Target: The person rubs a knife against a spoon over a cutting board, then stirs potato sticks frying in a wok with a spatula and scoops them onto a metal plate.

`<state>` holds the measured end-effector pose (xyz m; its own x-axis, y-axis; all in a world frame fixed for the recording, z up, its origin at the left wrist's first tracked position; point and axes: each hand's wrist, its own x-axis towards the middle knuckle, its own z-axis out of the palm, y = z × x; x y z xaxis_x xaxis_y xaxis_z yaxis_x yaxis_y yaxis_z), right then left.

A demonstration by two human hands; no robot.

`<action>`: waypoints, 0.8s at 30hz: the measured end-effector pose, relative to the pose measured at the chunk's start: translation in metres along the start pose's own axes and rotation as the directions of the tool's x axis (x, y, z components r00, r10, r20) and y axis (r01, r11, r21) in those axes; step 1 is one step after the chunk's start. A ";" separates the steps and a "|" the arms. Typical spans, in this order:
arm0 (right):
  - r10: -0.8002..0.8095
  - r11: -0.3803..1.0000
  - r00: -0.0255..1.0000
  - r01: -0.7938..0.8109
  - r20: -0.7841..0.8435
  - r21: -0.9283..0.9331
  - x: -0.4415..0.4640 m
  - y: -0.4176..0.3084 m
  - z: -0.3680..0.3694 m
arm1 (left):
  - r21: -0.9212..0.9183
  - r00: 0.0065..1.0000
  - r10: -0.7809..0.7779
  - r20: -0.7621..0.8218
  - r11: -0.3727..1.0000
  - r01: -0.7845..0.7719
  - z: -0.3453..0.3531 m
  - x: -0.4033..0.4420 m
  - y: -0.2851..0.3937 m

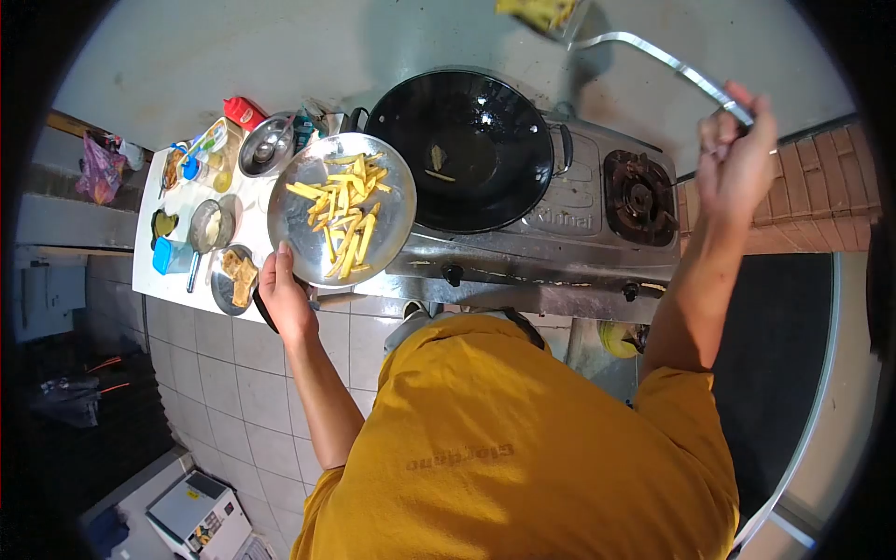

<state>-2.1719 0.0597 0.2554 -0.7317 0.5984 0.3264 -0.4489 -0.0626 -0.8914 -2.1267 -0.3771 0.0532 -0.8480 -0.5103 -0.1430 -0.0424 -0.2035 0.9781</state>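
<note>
My left hand (286,297) grips the near edge of a round metal plate (398,224), with a pile of fries (345,210) on it. The plate is held level beside the wok, over the stove's left end. Raised at the upper right, my right hand (739,154) is closed round the handle of a skimmer (653,53). More fries (541,11) lie in the skimmer's head, which the top edge of the view partly cuts off. Below it, the black wok (411,168) stands on the stove, with a few small pieces (438,159) left in its oily bottom.
To the right of the wok is a bare gas burner (640,198) on the steel stove (569,210). A white table (157,266) at the left holds a metal bowl (267,145), a small pan (207,227), a dark plate with bread (239,277) and a red bottle (245,113).
</note>
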 end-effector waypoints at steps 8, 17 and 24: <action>0.367 0.893 0.915 -0.397 -0.166 -0.214 -0.037 0.148 -0.040 | 0.045 0.996 -0.083 0.026 0.996 0.082 -0.006 0.001 0.002; -0.017 1.000 0.999 0.017 -0.031 0.011 0.007 -0.002 -0.002 | -0.009 0.998 -0.035 0.061 0.999 0.036 -0.006 -0.001 0.000; 0.335 0.918 0.932 -0.356 -0.141 -0.176 -0.042 0.134 -0.040 | -0.018 0.999 -0.025 -0.033 1.000 0.024 0.001 -0.001 0.001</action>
<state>-2.1808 0.0580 0.1099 -0.7599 0.6489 -0.0382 -0.0610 -0.1297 -0.9897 -2.1260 -0.3760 0.0550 -0.8287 -0.5325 -0.1722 -0.0534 -0.2310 0.9715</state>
